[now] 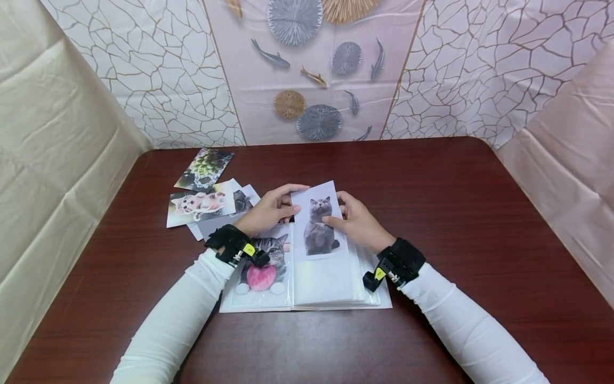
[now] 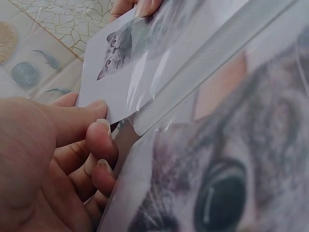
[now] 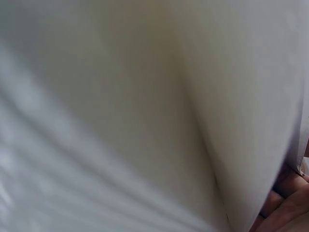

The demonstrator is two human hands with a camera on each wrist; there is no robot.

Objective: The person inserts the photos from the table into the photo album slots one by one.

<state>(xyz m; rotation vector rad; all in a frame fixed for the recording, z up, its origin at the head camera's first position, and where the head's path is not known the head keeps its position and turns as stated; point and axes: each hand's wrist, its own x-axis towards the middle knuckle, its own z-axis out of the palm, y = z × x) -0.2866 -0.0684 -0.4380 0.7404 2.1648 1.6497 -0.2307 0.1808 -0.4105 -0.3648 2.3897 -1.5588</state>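
A photo of a grey cat [image 1: 314,248] is partly inside a clear sleeve of the open photo album [image 1: 326,293], its top sticking out. My left hand [image 1: 266,212] pinches the photo's upper left corner between thumb and fingers; the left wrist view shows this grip at the photo's edge [image 2: 91,72]. On the other side my right hand [image 1: 362,221] holds the photo and sleeve by the right edge, thumb in front. The right wrist view is mostly filled by blurred pages, with some fingers [image 3: 287,208] at the corner. A tabby cat picture with a pink heart [image 1: 261,277] fills the left page.
Loose photos lie left of the album: a succulent print [image 1: 206,168], a pink-toned kitten print [image 1: 199,205] and others partly beneath it. The brown table [image 1: 455,213] reaches back to a patterned cloth backdrop [image 1: 316,69]. Pale cloth hangs at both sides.
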